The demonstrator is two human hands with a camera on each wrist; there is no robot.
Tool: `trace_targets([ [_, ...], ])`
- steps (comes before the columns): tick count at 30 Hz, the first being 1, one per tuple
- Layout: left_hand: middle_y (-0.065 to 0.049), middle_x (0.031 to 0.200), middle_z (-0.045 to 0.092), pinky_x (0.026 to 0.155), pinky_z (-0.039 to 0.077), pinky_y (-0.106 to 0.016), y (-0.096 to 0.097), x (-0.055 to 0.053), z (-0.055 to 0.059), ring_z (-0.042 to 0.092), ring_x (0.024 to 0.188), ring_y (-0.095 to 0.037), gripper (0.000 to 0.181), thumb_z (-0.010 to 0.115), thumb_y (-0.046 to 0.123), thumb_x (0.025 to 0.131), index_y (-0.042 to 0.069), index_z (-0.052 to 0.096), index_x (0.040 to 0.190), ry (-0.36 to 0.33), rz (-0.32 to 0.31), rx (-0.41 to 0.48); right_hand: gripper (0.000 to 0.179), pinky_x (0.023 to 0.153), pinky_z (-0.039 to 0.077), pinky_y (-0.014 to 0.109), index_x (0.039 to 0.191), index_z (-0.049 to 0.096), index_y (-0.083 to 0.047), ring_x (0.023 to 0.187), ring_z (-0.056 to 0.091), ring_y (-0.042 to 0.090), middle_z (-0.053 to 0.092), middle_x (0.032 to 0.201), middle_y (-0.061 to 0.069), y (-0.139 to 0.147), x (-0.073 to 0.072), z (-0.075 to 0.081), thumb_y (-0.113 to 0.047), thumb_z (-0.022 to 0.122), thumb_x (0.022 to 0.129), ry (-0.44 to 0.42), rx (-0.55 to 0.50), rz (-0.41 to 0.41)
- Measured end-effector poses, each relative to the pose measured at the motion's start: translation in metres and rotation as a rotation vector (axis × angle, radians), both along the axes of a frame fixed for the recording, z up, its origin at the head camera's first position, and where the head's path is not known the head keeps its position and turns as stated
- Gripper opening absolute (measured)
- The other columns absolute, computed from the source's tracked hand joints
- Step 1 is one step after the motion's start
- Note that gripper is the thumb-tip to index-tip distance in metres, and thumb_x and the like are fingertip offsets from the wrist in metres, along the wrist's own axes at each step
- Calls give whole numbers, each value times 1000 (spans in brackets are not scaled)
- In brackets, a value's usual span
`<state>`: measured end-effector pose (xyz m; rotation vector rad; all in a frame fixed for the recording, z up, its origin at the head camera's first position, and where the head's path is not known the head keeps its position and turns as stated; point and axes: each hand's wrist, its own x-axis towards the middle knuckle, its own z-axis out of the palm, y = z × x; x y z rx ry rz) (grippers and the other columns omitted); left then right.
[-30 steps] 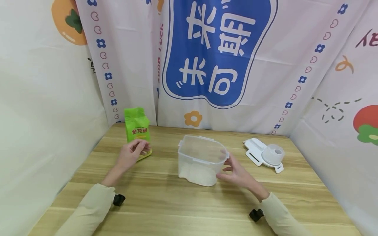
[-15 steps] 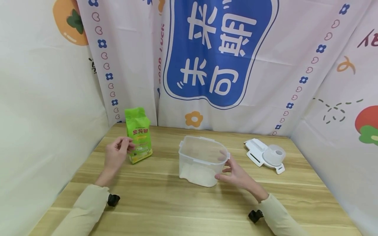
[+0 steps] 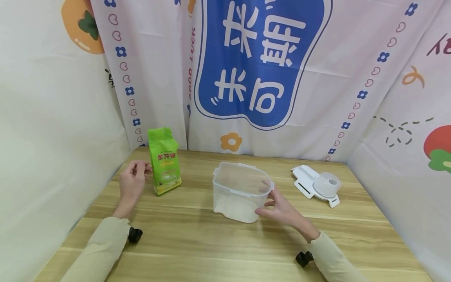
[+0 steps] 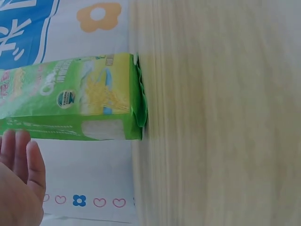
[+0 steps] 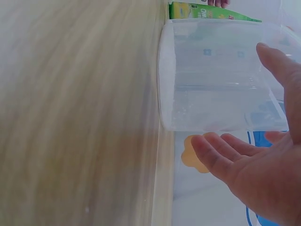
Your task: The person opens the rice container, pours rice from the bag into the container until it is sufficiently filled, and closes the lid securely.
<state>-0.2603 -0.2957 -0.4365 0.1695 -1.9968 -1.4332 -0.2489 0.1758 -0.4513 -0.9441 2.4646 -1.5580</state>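
A green bag [image 3: 165, 164] with Chinese print stands upright at the table's back left. My left hand [image 3: 133, 182] is just left of it, fingers loosely bent and holding nothing. In the left wrist view its fingers [image 4: 21, 153] lie close along the bag's side. A translucent plastic container [image 3: 236, 194], lidless and whitish in its lower part, stands mid-table. My right hand [image 3: 283, 207] grips its right end, thumb in front and fingers round the back. In the right wrist view the container [image 5: 216, 94] lies between thumb and spread fingers.
A white lid [image 3: 304, 182] bearing a clear cup [image 3: 327, 185] lies on the wooden table [image 3: 211, 250], right of the container. Printed cloth walls [image 3: 162, 78] enclose the table at the back and both sides.
My left hand has moved left, from in front of the green bag to beside it, uncovering its front. My right hand and the container have stayed in place.
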Motion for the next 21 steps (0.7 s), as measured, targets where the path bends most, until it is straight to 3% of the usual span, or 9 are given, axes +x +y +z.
trace_targets([
  [3,0,97,65,67,52,-12,1,-1,0,61,81,0,37,46,33,104,1,61,114,-41,21,-20,95,89,55,53,153,15,-3,120,54,45,42,140,33,0,0,0,-12,78,83,-3,3,3],
  [6,-4,115,59,83,48,-16,1,-2,-1,53,99,-4,48,44,44,103,3,52,128,-107,-16,-40,94,89,56,49,153,15,-2,119,54,46,42,140,34,0,-1,-1,-12,78,83,-5,5,1],
  [10,-19,138,48,105,43,-42,0,-6,-4,48,122,-26,63,39,50,102,3,36,143,-188,-143,-70,94,88,57,45,153,15,-2,119,54,47,43,140,34,1,-1,-3,-12,78,83,3,10,-4],
  [13,-29,146,39,109,38,-59,-1,-8,-5,43,131,-42,72,39,53,102,1,24,150,-250,-260,-93,96,88,57,48,153,15,-4,120,54,47,42,140,34,0,0,-3,-13,79,82,3,2,-7],
  [18,-35,146,35,105,41,-62,-1,-11,-5,43,130,-49,82,39,55,101,3,7,154,-372,-396,-136,101,92,54,55,155,11,-11,122,52,47,38,143,33,-4,2,-3,-15,80,82,-17,-4,-26],
  [21,-34,145,37,105,42,-62,2,-14,-6,46,129,-48,81,43,53,100,5,7,154,-421,-482,-166,103,95,52,57,156,7,-14,126,48,49,35,145,33,-7,3,-2,-16,79,83,-31,-20,-42],
])
